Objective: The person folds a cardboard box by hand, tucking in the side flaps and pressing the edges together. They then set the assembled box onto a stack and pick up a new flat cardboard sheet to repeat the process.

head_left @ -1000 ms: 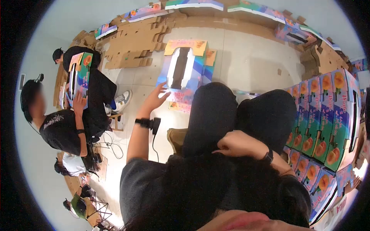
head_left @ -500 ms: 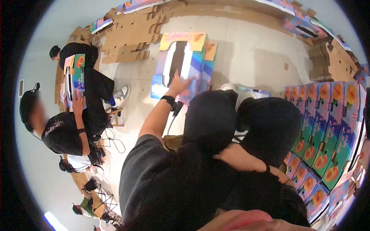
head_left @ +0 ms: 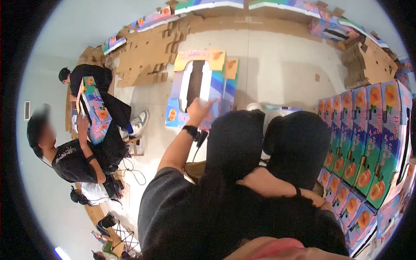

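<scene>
My left hand, with a dark watch on its wrist, touches a colourful fruit carton standing in front of my left knee. Its thumb is spread to the right over the printed side. The other fingers are slightly blurred at the near end of the carton's long white-edged slot. A yellow flap lies across the far end. Another carton shows partly behind it. Low across my lap rests my right hand, against my dark trousers; its fingers are not clear.
Stacked fruit cartons rise at my right. Flattened cardboard lies at the far left, and more cardboard stands at the far right. On my left a seated co-worker handles a carton. Cables trail on the floor.
The view has tilted, so the cartons appear lower. My left index finger, stretched over the slot before, now looks drawn in. The co-worker's carton has turned and tilted.
</scene>
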`<state>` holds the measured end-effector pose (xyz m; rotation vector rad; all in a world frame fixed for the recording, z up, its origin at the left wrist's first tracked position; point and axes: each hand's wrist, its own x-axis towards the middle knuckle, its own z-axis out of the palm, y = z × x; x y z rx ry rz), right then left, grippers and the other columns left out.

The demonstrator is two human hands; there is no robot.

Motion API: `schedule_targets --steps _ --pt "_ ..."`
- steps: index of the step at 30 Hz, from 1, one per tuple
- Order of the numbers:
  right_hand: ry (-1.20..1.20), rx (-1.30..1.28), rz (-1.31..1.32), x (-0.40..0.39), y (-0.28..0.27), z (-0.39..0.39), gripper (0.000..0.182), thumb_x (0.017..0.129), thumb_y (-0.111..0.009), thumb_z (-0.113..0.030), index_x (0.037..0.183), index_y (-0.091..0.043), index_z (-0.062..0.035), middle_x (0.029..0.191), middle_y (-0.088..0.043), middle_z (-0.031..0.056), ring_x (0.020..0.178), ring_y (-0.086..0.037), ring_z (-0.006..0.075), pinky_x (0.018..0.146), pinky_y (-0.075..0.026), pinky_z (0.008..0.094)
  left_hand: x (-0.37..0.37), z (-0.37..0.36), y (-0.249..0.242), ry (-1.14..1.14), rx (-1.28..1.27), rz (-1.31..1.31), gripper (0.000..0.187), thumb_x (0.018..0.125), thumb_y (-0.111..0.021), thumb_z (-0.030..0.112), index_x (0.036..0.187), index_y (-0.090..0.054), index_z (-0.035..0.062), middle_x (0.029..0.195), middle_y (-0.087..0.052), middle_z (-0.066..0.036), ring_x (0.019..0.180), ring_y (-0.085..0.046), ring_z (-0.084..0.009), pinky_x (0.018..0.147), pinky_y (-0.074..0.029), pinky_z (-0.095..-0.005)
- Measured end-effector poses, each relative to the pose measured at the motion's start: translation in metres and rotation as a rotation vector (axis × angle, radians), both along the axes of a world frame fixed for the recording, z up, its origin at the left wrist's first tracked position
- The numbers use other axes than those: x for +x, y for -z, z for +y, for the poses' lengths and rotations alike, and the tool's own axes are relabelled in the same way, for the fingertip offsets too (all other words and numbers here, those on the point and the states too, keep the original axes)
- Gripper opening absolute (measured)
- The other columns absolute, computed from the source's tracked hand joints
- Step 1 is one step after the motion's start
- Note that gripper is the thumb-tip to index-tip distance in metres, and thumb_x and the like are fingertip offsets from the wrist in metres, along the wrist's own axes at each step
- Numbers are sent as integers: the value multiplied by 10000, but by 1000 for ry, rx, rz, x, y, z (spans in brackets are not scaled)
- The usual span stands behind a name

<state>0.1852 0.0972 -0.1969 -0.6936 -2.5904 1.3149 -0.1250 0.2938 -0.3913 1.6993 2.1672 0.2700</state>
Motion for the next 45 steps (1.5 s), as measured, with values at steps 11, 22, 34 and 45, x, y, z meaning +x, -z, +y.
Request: schedule_targets --steps 11,22,34,45 --pt "-5 138 -113 0 -26 1 145 903 -684 -219 898 -703 -75 742 -689 165 726 -694 371 615 -542 444 -16 -43 -137 332 434 130 625 736 -808 585 845 -575 16 869 -671 -205 887 -642 -394 866 -439 -491" --pt "214 404 150 5 -47 -20 371 892 -708 -318 622 -574 -101 601 -616 85 582 -621 305 555 -469 401 29 -126 -329 604 1050 350 558 660 -864 489 956 -650 67 862 -660 -86 860 -601 -291 871 -418 -419" --pt "486 1278 457 65 -210 -172 307 681 -824 -132 616 -525 -111 580 -422 17 503 -440 212 487 -310 347 78 -250 -372 998 806 -6 628 616 -894 469 1043 -657 72 917 -636 -74 922 -576 -286 915 -399 -402" --pt "920 1205 34 81 -105 -114 557 791 -780 -405 1219 -635 -78 1294 -584 177 1282 -505 398 1107 -348 552 110 -241 -330 1138 805 -25 615 667 -860 498 1067 -651 80 1007 -685 -78 974 -616 -284 1029 -378 -432"
